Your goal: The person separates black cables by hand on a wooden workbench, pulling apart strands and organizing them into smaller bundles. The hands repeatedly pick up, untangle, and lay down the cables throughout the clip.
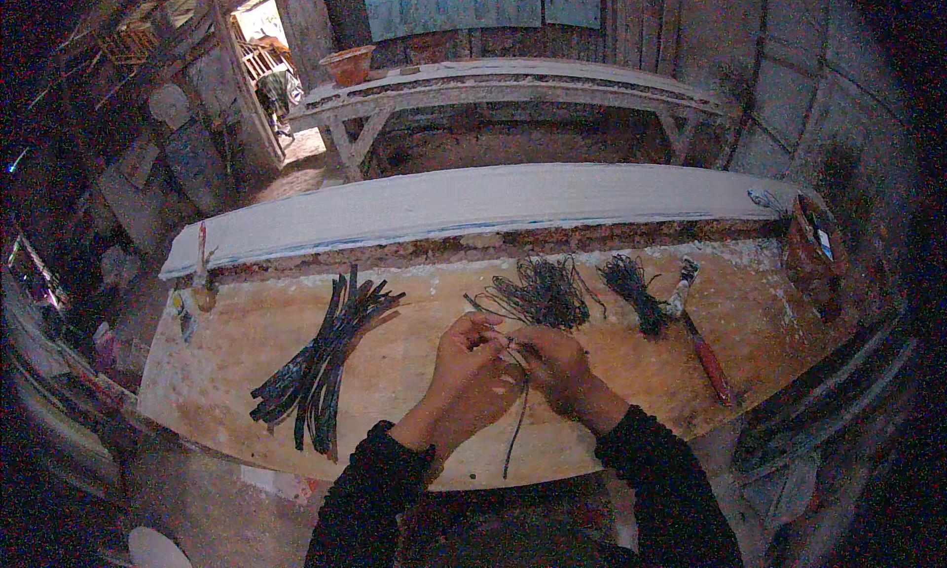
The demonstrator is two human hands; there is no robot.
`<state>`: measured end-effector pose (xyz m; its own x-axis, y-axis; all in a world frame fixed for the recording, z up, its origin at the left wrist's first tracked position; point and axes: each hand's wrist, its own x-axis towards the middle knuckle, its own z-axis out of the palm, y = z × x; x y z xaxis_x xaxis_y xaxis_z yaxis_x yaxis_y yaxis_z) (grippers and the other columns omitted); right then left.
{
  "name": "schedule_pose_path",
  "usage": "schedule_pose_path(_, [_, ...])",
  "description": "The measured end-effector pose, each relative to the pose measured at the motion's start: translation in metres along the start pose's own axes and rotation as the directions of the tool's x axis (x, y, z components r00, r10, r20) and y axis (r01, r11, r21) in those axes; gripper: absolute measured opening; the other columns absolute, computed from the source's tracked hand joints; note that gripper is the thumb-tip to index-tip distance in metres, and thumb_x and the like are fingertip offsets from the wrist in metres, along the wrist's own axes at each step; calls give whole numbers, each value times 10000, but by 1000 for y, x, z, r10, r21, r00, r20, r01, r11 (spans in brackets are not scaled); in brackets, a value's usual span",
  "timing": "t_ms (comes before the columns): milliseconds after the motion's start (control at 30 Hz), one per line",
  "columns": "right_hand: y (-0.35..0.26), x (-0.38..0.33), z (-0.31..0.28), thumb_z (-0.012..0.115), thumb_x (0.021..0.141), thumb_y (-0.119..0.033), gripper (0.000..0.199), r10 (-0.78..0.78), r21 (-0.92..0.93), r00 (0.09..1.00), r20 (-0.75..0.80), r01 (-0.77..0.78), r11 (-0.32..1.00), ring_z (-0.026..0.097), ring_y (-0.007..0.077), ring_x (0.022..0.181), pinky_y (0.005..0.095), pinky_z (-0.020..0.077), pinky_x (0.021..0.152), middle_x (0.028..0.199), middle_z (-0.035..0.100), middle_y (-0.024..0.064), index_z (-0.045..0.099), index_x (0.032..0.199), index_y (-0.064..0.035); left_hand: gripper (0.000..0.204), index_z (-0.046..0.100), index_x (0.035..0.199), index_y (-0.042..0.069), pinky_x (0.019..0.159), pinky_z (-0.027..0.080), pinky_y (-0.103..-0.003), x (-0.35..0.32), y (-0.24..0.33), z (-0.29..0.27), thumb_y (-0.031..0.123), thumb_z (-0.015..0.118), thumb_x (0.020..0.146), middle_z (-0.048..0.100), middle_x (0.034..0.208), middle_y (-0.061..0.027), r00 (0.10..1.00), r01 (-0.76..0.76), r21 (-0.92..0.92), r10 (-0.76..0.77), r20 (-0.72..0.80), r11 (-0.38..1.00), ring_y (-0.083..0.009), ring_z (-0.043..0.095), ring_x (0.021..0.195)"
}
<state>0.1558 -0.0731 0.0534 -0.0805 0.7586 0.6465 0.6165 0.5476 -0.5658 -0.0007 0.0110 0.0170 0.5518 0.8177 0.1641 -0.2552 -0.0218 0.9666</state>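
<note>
My left hand (470, 359) and my right hand (554, 364) meet over the middle of a wooden board (424, 302). Both are closed, fingertips pinching a thin dark cord (515, 430). One length of it hangs down toward the board's near edge; the exact spot between the fingertips is partly hidden. Just beyond my hands lies a loose tangle of dark cord (546, 294). To its right sits a smaller dark cord bundle (637, 294), beside a hammer-like tool with a red handle (708, 359). Left of my hands lies a bundle of flat black strips (324, 366).
Behind the board runs a long whitish slab (473, 201). A brown container (815, 250) stands at the right end, and a small upright red-tipped tool (203, 262) at the far left. Farther back, a bench (513, 75) carries a reddish bowl (348, 67). A doorway (266, 75) opens at back left.
</note>
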Motion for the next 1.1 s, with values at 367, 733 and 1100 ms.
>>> schedule_pose_path(367, [19,-4,13,613,883,-120,81,551,607,820,156,-520,601,587,104,712,260,475,643,791,603,26,550,879,-69,250,517,1044,77,763,532,-303,-14,4,11,20,643,836,583,968,-31,983,-182,256,182,26,949,-138,610,908])
schedule_pose_path(733, [8,-1,11,644,856,-110,75,590,467,806,44,-539,701,582,105,731,257,474,663,811,632,25,637,871,-37,354,425,1069,86,726,535,-302,-11,-8,14,-14,658,821,591,937,-56,987,-134,115,143,-69,984,-152,609,888])
schedule_pose_path(1100, [-8,1,3,676,811,-71,121,438,330,898,-34,-403,854,614,158,789,280,486,688,885,652,94,673,908,1,356,418,1109,88,738,540,-301,-12,-9,14,-6,634,843,587,999,-69,973,-197,142,211,-90,970,-162,614,903])
